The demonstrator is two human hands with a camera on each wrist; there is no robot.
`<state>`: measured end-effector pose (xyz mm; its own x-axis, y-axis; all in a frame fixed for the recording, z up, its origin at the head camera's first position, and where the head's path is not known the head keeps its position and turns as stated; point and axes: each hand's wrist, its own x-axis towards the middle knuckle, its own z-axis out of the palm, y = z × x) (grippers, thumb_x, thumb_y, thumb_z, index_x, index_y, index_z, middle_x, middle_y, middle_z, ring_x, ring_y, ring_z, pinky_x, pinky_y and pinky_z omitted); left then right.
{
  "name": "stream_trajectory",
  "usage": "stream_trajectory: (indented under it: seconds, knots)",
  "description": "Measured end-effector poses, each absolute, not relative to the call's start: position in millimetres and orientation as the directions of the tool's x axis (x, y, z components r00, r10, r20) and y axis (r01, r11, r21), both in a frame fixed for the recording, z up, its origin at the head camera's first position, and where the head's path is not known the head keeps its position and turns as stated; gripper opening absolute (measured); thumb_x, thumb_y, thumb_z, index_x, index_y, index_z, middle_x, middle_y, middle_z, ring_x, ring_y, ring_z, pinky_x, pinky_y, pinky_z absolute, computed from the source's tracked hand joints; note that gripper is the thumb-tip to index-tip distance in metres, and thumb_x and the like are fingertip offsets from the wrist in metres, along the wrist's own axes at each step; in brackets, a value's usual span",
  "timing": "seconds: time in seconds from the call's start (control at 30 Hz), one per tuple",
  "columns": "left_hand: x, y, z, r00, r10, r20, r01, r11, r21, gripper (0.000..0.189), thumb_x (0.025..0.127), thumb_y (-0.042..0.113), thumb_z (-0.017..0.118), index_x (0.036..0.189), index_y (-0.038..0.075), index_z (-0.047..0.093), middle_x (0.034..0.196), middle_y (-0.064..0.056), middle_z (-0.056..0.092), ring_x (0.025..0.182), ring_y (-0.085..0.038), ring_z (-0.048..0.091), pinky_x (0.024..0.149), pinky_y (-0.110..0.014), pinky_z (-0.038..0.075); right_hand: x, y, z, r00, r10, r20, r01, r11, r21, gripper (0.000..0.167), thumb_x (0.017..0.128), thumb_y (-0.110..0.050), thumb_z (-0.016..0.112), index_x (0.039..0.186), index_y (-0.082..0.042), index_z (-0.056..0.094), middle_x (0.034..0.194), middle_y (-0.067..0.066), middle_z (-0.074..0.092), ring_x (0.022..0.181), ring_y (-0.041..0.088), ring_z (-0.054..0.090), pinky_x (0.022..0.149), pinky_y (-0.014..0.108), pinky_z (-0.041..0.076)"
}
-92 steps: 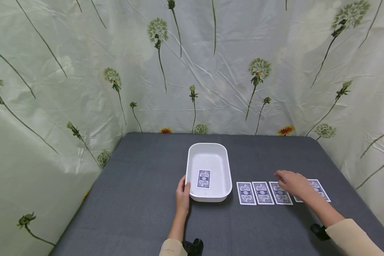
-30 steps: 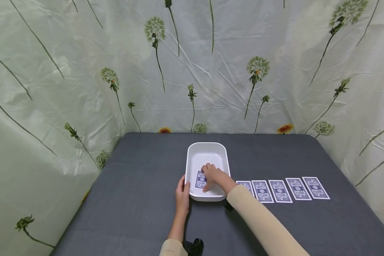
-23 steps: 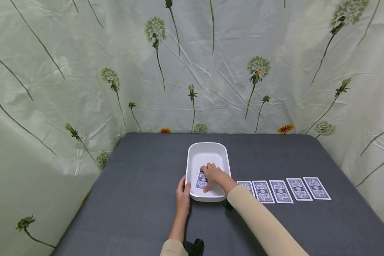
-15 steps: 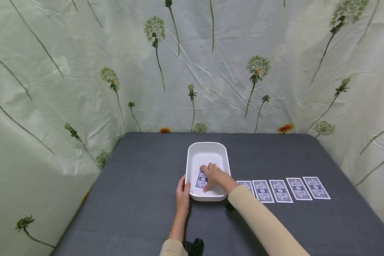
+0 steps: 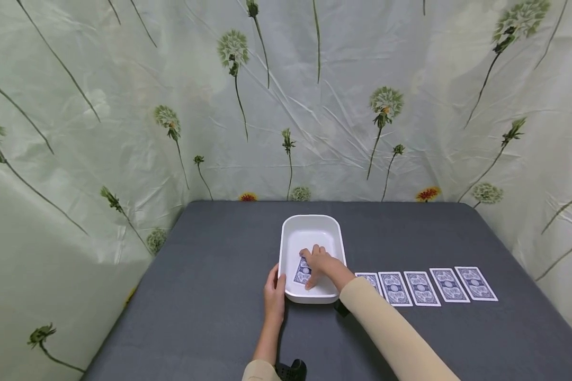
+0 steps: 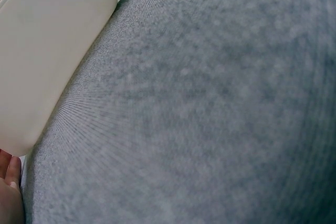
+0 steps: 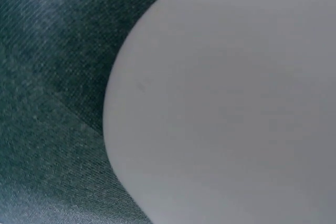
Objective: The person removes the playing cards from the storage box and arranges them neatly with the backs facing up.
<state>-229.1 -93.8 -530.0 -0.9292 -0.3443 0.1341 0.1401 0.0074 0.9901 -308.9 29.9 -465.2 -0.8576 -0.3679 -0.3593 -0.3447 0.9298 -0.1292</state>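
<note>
A white plastic tub (image 5: 334, 233) stands on the table, with a blue-backed playing card (image 5: 302, 271) face down inside it. My left hand (image 5: 274, 296) holds the tub's near left side, thumb close to the rim. In the left wrist view, some of its fingers (image 6: 13, 169) show by the tub's corner. My right hand (image 5: 318, 265) reaches in over the tub's right wall and grips the card, thumb at its near end and fingers at its far end. Part of the card is hidden under that hand. Only the tub's pale wall (image 7: 220, 103) and dark cloth fill the right wrist view.
To the tub's right lies a row of several face-down playing cards (image 5: 421, 288), the leftmost partly covered by my right sleeve (image 5: 391, 328). Grey cloth covers the table (image 5: 209, 296). Behind it hangs a flowered curtain (image 5: 338, 132).
My right hand has come left from above the card row into the tub and taken hold of the card there. The card has since turned slightly. My left hand keeps its place.
</note>
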Motion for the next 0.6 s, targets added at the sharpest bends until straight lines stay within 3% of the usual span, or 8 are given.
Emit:
stream_trajectory:
  seconds: [0.23,0.4,0.6]
  knots:
    - [-228,-92,-530,-0.933,-0.337,0.126,0.137,-0.011,0.990,0.037,0.090,0.008,0.046,0.126,-0.001,0.050,0.125,-0.021,0.053,0.112,-0.025,0.049,0.086,-0.017,0.040,-303,32,-464,-0.858,-0.412,-0.307,-0.387,0.911,-0.141,0.091,0.061,-0.039,0.081,0.135,-0.021,0.032,0.118,0.013,0.036,0.101,0.025,0.035,0.089,0.038,0.041]
    - [-229,-93,-532,-0.930,-0.344,0.130,0.141,-0.009,0.990,0.037,0.090,0.007,0.046,0.126,-0.001,0.050,0.126,-0.020,0.053,0.113,-0.025,0.049,0.087,-0.015,0.039,-295,35,-460,-0.842,-0.501,-0.200,-0.480,0.865,-0.146,0.077,0.061,-0.035,0.081,0.127,-0.021,0.044,0.116,0.014,0.037,0.101,0.028,0.037,0.083,0.037,0.044]
    - [-229,-93,-531,-0.928,-0.342,0.147,0.151,0.014,0.988,0.037,0.089,0.006,0.046,0.125,-0.003,0.049,0.125,-0.023,0.053,0.112,-0.027,0.050,0.086,-0.015,0.040,-287,38,-463,-0.828,-0.548,-0.118,-0.526,0.832,-0.174,0.070,0.062,-0.037,0.081,0.119,-0.017,0.045,0.121,0.015,0.038,0.108,0.030,0.039,0.088,0.039,0.044]
